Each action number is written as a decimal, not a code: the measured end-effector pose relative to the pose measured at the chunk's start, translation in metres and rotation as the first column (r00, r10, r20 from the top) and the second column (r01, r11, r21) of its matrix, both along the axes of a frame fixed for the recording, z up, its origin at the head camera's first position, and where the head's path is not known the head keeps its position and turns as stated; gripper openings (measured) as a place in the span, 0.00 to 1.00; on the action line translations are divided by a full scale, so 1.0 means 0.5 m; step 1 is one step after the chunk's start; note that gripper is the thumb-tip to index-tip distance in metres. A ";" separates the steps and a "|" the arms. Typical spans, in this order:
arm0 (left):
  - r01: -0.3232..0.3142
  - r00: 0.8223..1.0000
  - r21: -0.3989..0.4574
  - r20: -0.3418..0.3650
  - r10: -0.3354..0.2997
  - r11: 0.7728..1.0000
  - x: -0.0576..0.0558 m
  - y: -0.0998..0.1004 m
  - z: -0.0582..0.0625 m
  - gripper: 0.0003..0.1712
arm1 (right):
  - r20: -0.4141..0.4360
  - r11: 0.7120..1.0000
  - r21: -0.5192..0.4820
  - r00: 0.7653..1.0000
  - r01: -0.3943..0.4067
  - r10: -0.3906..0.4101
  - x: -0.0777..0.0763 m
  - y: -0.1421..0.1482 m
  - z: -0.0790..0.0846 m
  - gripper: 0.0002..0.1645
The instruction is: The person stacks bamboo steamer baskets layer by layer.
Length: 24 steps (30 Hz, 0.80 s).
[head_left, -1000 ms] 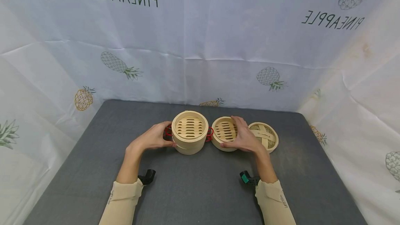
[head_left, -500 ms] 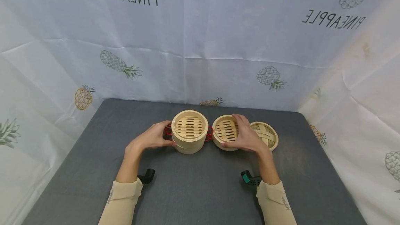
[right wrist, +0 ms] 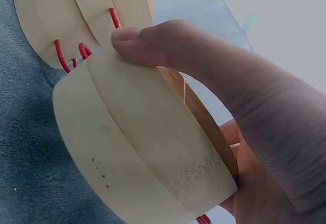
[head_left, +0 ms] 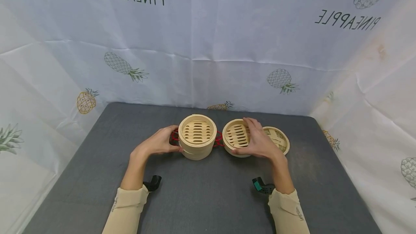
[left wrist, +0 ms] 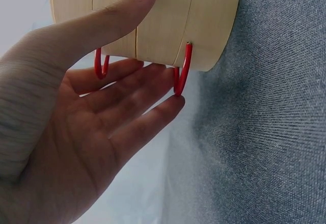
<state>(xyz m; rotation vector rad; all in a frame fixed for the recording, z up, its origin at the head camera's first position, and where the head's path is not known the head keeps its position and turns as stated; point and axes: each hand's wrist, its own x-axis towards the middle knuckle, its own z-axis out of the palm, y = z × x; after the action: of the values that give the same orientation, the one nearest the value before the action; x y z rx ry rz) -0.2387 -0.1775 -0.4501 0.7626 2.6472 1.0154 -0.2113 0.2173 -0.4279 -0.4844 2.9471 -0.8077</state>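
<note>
- One slatted bamboo basket (head_left: 236, 135) is nearest the table's front right of centre, just beside a taller bamboo stack (head_left: 196, 136); I can't tell whether its base touches down.
- My right hand (head_left: 260, 142) grips it, thumb on the near wall, fingers reaching round the far side.
- Over the last second it has slid slightly rightward; the stack hasn't visibly moved. I judge the work in hand to be shifting this basket while the stack stays put.
- My left hand (head_left: 159, 142) holds the stack's left side between thumb and fingers, around the red handles (left wrist: 186, 68).
- Beyond the basket, the woven lid (head_left: 279, 138) lies partly covered from my head view, more so than earlier.
- All this is on the dark tabletop (head_left: 201, 194), before a pineapple-print curtain (head_left: 195, 21).
</note>
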 end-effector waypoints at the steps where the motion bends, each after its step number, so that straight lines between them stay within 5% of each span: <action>1: 0.000 1.000 0.001 -0.001 0.000 1.000 0.000 0.000 0.000 0.46 | 0.003 1.000 0.003 1.000 0.000 0.000 0.001 0.001 0.001 0.79; 24: -0.004 1.000 -0.002 -0.001 0.004 1.000 0.001 0.001 0.001 0.46 | -0.016 1.000 0.017 1.000 0.009 -0.008 0.014 0.017 0.024 0.79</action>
<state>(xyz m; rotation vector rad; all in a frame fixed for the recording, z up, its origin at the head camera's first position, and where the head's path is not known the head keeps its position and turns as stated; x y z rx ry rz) -0.2381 -0.1769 -0.4497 0.7576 2.6514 1.0129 -0.2045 0.2259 -0.4162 -0.4796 2.9698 -0.7821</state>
